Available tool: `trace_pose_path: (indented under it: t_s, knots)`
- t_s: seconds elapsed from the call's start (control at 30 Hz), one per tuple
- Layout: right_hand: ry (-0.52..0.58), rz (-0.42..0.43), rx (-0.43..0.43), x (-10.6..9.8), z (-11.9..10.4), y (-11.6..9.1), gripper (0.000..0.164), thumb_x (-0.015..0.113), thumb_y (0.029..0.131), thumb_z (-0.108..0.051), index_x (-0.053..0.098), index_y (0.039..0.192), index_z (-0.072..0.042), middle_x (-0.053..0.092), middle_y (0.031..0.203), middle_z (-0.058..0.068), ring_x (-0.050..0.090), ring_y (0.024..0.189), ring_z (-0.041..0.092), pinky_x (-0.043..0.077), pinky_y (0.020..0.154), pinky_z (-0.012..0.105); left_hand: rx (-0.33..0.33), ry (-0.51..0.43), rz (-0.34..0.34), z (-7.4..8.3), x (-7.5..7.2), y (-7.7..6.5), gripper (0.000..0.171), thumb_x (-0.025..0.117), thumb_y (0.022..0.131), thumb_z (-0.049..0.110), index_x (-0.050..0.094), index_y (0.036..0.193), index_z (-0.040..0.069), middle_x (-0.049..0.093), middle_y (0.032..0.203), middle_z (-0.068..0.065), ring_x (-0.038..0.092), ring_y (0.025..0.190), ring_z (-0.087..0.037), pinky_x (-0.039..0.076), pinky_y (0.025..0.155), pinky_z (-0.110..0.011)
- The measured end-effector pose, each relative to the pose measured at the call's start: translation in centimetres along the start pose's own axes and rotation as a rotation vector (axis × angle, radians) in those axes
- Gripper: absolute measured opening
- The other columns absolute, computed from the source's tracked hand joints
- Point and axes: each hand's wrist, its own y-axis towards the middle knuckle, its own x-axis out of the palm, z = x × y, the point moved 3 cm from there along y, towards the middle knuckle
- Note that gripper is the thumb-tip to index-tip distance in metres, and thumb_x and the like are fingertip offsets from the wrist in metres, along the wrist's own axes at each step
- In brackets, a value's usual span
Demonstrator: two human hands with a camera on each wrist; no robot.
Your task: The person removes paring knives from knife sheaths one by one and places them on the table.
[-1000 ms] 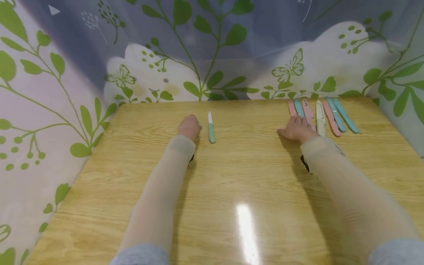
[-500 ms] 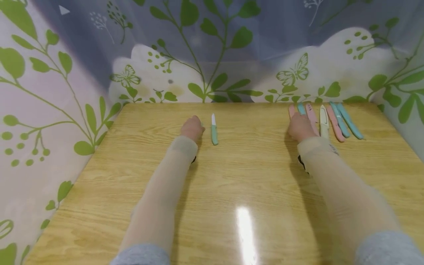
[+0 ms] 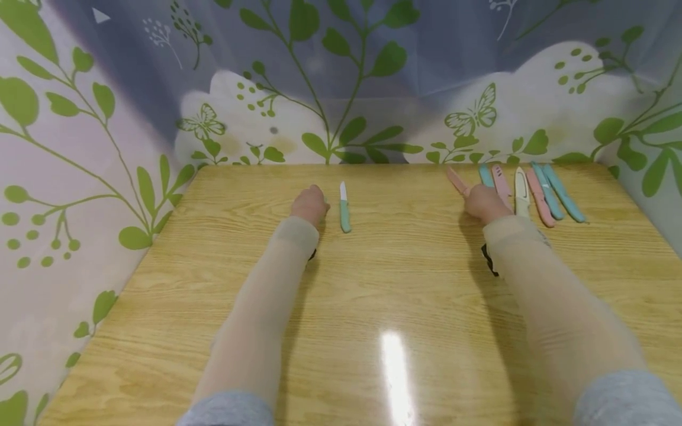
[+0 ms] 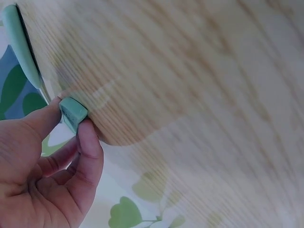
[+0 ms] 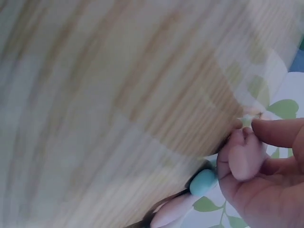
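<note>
My left hand [image 3: 309,204] pinches a small green piece with a squared end [image 4: 73,114] between thumb and fingertips; most of it is hidden, and I cannot tell its kind. Just right of that hand lies a paring knife [image 3: 345,216] with a green handle and pale blade, tip toward the wall. At the row of knives, my right hand [image 3: 485,203] holds a pink knife [image 3: 457,180], its far end slanting out to the left. In the right wrist view the rounded pink handle end [image 5: 241,161] shows between thumb and fingers.
Right of the right hand lie a blue knife [image 3: 485,176], a slotted pink one [image 3: 501,182], a cream one [image 3: 521,192], another pink one [image 3: 540,198] and two blue ones. A leaf-patterned cloth [image 3: 373,100] stands behind the wooden table [image 3: 405,266].
My right hand has closed on the pink knife at the row's left end and swung its far end leftward. The left hand has stayed beside the green-handled knife.
</note>
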Motion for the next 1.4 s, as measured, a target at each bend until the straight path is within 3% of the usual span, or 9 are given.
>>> trace_pose_path:
  t_s: [0.13, 0.3, 0.53, 0.67, 0.77, 0.87, 0.97, 1.1, 1.4]
  knots:
    - [0.024, -0.002, -0.031, -0.1, 0.2, -0.1, 0.040, 0.028, 0.103, -0.015, 0.053, 0.087, 0.012, 0.050, 0.086, 0.028, 0.047, 0.072, 0.032, 0.041, 0.066, 0.037, -0.010, 0.006, -0.006, 0.0, -0.2, -0.2, 0.044, 0.053, 0.101, 0.029, 0.044, 0.129, -0.002, 0.060, 0.120, -0.020, 0.059, 0.113, -0.032, 0.050, 0.093, -0.042]
    - [0.097, -0.007, -0.032, -0.4, 0.8, -0.4, 0.044, 0.027, 0.104, -0.021, 0.053, 0.096, 0.014, 0.043, 0.073, 0.014, 0.038, 0.063, 0.022, 0.036, 0.062, 0.034, -0.023, -0.009, -0.008, 0.0, -0.3, -0.4, 0.045, 0.054, 0.100, 0.031, 0.046, 0.129, -0.001, 0.060, 0.122, -0.018, 0.058, 0.115, -0.030, 0.050, 0.095, -0.041]
    - [0.164, -0.006, -0.047, -1.4, 1.1, -1.0, 0.042, 0.029, 0.107, -0.025, 0.040, 0.070, -0.006, 0.033, 0.053, -0.002, 0.030, 0.046, 0.010, 0.033, 0.050, 0.028, -0.009, -0.022, -0.016, -0.3, -0.7, -0.7, 0.053, 0.052, 0.100, 0.040, 0.049, 0.129, -0.003, 0.062, 0.120, -0.019, 0.063, 0.106, -0.028, 0.052, 0.091, -0.039]
    - [0.168, -0.003, -0.064, -2.2, 1.4, -1.8, 0.045, 0.029, 0.107, -0.027, 0.050, 0.087, 0.007, 0.043, 0.059, 0.003, 0.031, 0.047, 0.011, 0.035, 0.054, 0.032, 0.024, 0.006, -0.006, -0.9, -0.9, -0.9, 0.072, 0.049, 0.099, 0.047, 0.030, 0.145, -0.006, 0.049, 0.138, -0.025, 0.064, 0.104, -0.031, 0.053, 0.089, -0.040]
    - [0.153, 0.011, -0.088, -2.8, 1.2, -2.6, 0.047, 0.030, 0.107, -0.029, 0.049, 0.113, 0.014, 0.056, 0.078, 0.017, 0.041, 0.054, 0.016, 0.038, 0.059, 0.035, 0.049, 0.070, 0.021, -1.5, -1.4, -1.2, 0.081, 0.046, 0.099, 0.052, 0.021, 0.149, -0.007, 0.037, 0.146, -0.028, 0.062, 0.105, -0.034, 0.053, 0.089, -0.043]
    - [0.120, 0.026, -0.114, -3.3, 1.0, -3.4, 0.052, 0.031, 0.107, -0.033, 0.046, 0.122, 0.014, 0.059, 0.098, 0.028, 0.052, 0.066, 0.025, 0.042, 0.063, 0.039, 0.072, 0.117, 0.058, -2.1, -2.0, -1.5, 0.086, 0.045, 0.097, 0.056, 0.016, 0.150, -0.006, 0.032, 0.149, -0.027, 0.052, 0.123, -0.036, 0.049, 0.095, -0.045]
    - [0.107, 0.027, -0.129, -3.7, 0.5, -4.1, 0.056, 0.030, 0.107, -0.036, 0.043, 0.128, 0.014, 0.057, 0.110, 0.033, 0.058, 0.082, 0.035, 0.045, 0.068, 0.043, 0.110, 0.129, 0.070, -2.3, -2.5, -1.7, 0.092, 0.045, 0.096, 0.058, 0.006, 0.153, -0.004, 0.019, 0.157, -0.022, 0.027, 0.143, -0.036, 0.037, 0.109, -0.048]
    - [0.117, 0.025, -0.140, -3.6, -0.5, -5.0, 0.059, 0.030, 0.106, -0.039, 0.040, 0.132, 0.013, 0.056, 0.115, 0.033, 0.058, 0.093, 0.040, 0.046, 0.072, 0.045, 0.188, 0.123, 0.064, -1.8, -2.9, -2.0, 0.099, 0.047, 0.094, 0.061, -0.004, 0.153, 0.000, 0.001, 0.162, -0.017, 0.002, 0.149, -0.035, 0.019, 0.117, -0.051]
    - [0.083, 0.016, -0.198, -1.8, -3.6, -6.7, 0.055, 0.031, 0.106, -0.039, 0.045, 0.129, 0.010, 0.059, 0.094, 0.023, 0.050, 0.066, 0.024, 0.040, 0.059, 0.036, 0.278, 0.029, 0.074, 0.3, -3.2, -3.5, 0.109, 0.055, 0.089, 0.065, -0.011, 0.154, 0.008, -0.014, 0.161, -0.013, -0.015, 0.148, -0.033, 0.003, 0.118, -0.057]
